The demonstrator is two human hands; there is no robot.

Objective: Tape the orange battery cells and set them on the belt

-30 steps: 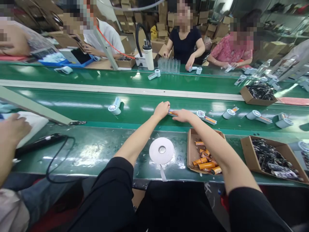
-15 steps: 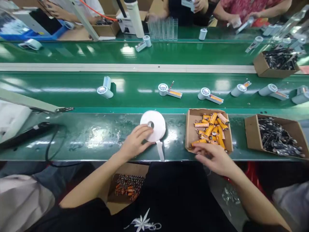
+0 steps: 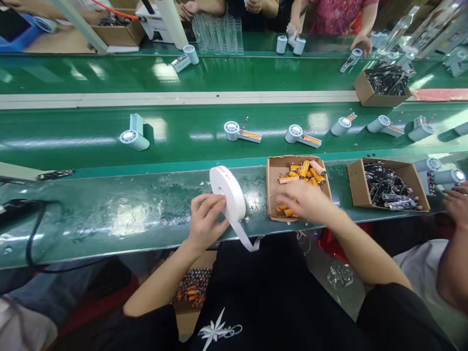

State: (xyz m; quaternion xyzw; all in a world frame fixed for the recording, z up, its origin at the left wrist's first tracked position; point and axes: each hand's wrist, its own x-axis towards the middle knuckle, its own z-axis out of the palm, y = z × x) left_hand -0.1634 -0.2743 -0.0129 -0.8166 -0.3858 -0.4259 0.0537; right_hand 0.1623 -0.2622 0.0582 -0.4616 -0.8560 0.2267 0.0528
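My left hand (image 3: 207,219) grips a roll of white tape (image 3: 236,197) by its near side, thumb and fingers closed at the core. The roll stands tilted on its edge, and a loose strip of tape hangs from it over the table's front edge. Over the small cardboard box (image 3: 271,187) my right hand (image 3: 305,200) reaches down among orange wired batteries (image 3: 304,168). Its fingers are smeared by motion, so whether they hold a battery does not show. Part of the battery pile is hidden beneath this hand.
A cardboard box (image 3: 356,187) of black parts stands to the right. Several light-blue fan housings (image 3: 133,139) lie on the green conveyor (image 3: 175,117). A co-worker's hand (image 3: 457,204) is at the far right; other people work opposite. A black cable (image 3: 32,239) hangs at left.
The tape roll has gone from lying nearly flat to tilted on edge in my left hand. My right hand has moved deeper over the battery box. The view has shifted.
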